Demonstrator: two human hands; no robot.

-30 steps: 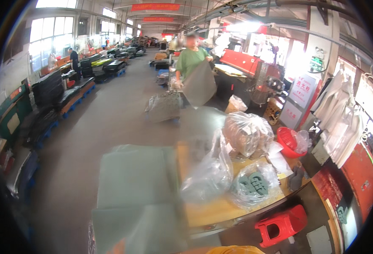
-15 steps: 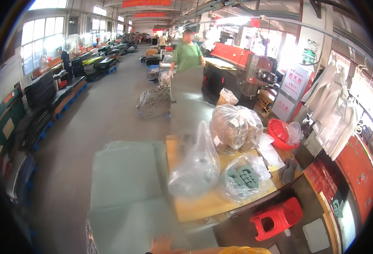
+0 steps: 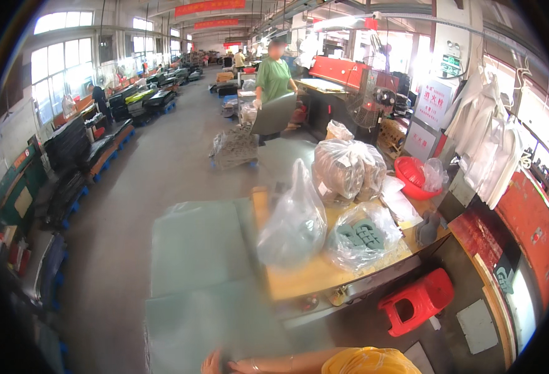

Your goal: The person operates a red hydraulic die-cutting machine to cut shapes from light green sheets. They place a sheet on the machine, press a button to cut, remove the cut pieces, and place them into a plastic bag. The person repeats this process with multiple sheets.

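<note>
Further in view than before: right hand [image 3: 215,363], flat and wide, on big pale green soft sheet [image 3: 199,262].
Likely light and bendy; best gripped at an edge.

**Pale green sheets lie flat by the counter**

The pale green sheets [image 3: 199,280] lie flat in a low stack, wide and rectangular, with a smooth, faintly glossy top. The stack runs from the lower edge of the view up along the left side of the wooden counter [image 3: 299,277], its right edge just beside the counter's edge. One hand [image 3: 215,363] rests on the near end of the top sheet, fingers spread flat against it. The far corners lie square, uncurled.
</note>
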